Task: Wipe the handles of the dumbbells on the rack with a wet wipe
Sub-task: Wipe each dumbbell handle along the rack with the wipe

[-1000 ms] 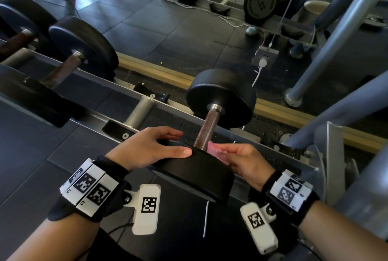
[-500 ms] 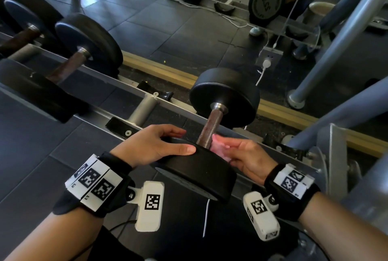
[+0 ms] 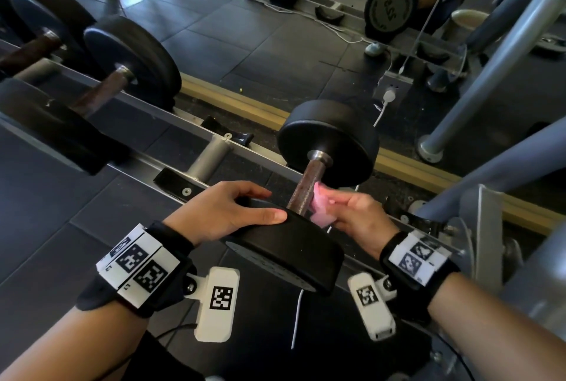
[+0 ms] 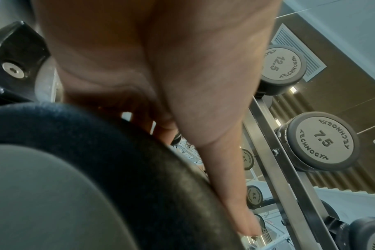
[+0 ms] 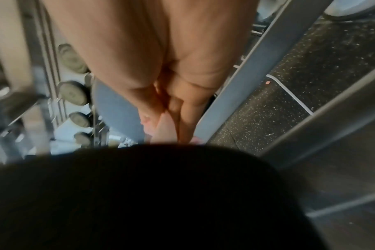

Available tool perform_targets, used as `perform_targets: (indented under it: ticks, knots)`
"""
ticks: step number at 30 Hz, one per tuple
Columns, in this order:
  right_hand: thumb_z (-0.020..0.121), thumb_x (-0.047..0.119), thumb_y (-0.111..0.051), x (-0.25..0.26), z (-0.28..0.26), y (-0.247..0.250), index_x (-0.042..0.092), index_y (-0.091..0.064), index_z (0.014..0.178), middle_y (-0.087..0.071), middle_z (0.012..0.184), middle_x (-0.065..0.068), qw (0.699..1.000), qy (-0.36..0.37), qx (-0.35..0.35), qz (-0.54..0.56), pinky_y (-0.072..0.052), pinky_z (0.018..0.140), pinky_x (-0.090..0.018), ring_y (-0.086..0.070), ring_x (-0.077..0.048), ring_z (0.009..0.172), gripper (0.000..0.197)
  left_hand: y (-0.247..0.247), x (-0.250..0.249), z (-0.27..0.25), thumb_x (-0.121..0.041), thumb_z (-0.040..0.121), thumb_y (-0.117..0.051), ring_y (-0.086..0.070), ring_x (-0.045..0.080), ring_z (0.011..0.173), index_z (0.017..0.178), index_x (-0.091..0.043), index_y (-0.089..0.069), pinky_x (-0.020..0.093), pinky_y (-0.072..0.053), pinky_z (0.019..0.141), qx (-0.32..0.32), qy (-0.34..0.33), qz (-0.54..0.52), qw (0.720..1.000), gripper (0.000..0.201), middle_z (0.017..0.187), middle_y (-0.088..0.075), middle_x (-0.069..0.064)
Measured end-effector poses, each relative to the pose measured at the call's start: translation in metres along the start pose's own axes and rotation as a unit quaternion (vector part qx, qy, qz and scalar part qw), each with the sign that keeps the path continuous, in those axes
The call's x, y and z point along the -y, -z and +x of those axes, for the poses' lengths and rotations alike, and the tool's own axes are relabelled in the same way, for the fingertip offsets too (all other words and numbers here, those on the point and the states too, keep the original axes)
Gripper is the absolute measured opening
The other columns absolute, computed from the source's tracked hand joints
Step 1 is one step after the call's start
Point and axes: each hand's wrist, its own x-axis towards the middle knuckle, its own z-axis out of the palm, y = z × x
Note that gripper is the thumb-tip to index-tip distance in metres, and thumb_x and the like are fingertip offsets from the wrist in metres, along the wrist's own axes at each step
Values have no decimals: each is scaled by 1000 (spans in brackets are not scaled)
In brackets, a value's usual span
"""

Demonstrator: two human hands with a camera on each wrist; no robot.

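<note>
- Left hand (image 3: 225, 212) resting on near head (image 3: 284, 253) of dumbbell (image 3: 309, 196) on rack (image 3: 211, 140); fingers straight, slightly apart, thumb laid along the rim.
- Right hand (image 3: 356, 216) pinching pink wipe (image 3: 321, 207) between thumb and fingertips, wipe pressed to right side of rusty handle (image 3: 309, 187), near its low end.
- Head view only: whole dumbbell, both hands, wipe against handle.
- Left wrist view only: thumb (image 4: 220, 152) flat on black head rim (image 4: 139, 160); other rack with plates marked 12.5 (image 4: 282, 65) and 7.5 (image 4: 322, 141); no wipe seen.
- Right wrist view: blurred; fingers (image 5: 182, 108) together on pink wipe (image 5: 158, 125), black head (image 5: 150, 194) filling the bottom; handle hidden.
- Counted in head view: three dumbbells on this rack, one under the hands, two at left (image 3: 128, 74); one wipe; two hands.
</note>
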Motion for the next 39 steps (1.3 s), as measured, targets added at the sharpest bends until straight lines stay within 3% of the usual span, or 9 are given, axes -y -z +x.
perform_targets:
  ticks: [2,6,9,13,18,26,32,36,39]
  knots:
    - [86,33,-68,3,-13,-4,38,-75,110,-71,119,10,997,-14,49,-57,-56,84,-21,-67,-9,110,25,0,-1,-1,-74,50,-67,-66,6,98,125,-37,-59,37,-53,97,-3,1,1,1000,84,108,-67,-13]
    - [96,13,-57,28,-17,0,37,-73,110,-72,116,11,968,-40,148,-200,-55,85,-21,-67,-7,108,32,1,-2,-3,-75,51,-64,-62,8,103,130,-35,-55,41,-51,100,-1,3,18,1000,88,113,-62,-15]
    - [97,19,-58,62,-8,10,36,-71,113,-74,107,10,952,49,95,-285,-57,86,-24,-68,-2,95,28,1,0,-5,-76,53,-62,-63,9,105,134,-34,-52,41,-50,102,1,5,25,1000,93,116,-62,-12]
    - [101,16,-43,85,22,10,25,-60,135,-64,133,6,807,242,38,-538,-49,106,-33,-58,-4,123,39,0,4,-7,-78,55,-61,-60,11,113,140,-35,-46,39,-46,107,6,17,25,1000,96,127,-59,-8]
    - [97,4,-52,74,50,0,19,-53,141,-49,149,-2,676,239,155,-680,-35,117,-40,-41,-16,142,47,5,14,-11,-79,49,-64,-57,8,117,142,-37,-43,36,-42,110,2,25,8,1000,104,133,-56,-11]
    - [93,9,-51,59,44,-8,21,-63,129,-65,131,-1,711,266,130,-638,-45,109,-42,-55,-13,129,40,9,13,-6,-81,46,-63,-51,12,124,145,-36,-39,37,-37,113,9,37,29,999,111,142,-49,-9]
    - [85,-3,-61,54,27,-9,23,-54,137,-61,137,1,649,315,256,-644,-41,110,-33,-48,-6,130,59,10,14,-5,-83,46,-63,-52,8,121,143,-39,-41,32,-39,109,15,41,39,998,108,138,-51,-12]
    - [83,-2,-55,81,45,6,14,-59,133,-63,134,-6,636,308,155,-690,-50,104,-44,-58,-20,127,53,10,15,-5,-84,45,-64,-54,9,120,141,-40,-42,37,-40,111,18,41,33,998,108,136,-53,-12]
    - [89,4,-41,66,33,3,14,-52,141,-55,144,-5,659,284,135,-683,-39,114,-34,-51,-16,134,54,11,15,-4,-86,43,-63,-53,9,122,141,-41,-42,39,-39,112,17,41,38,998,109,137,-53,-12]
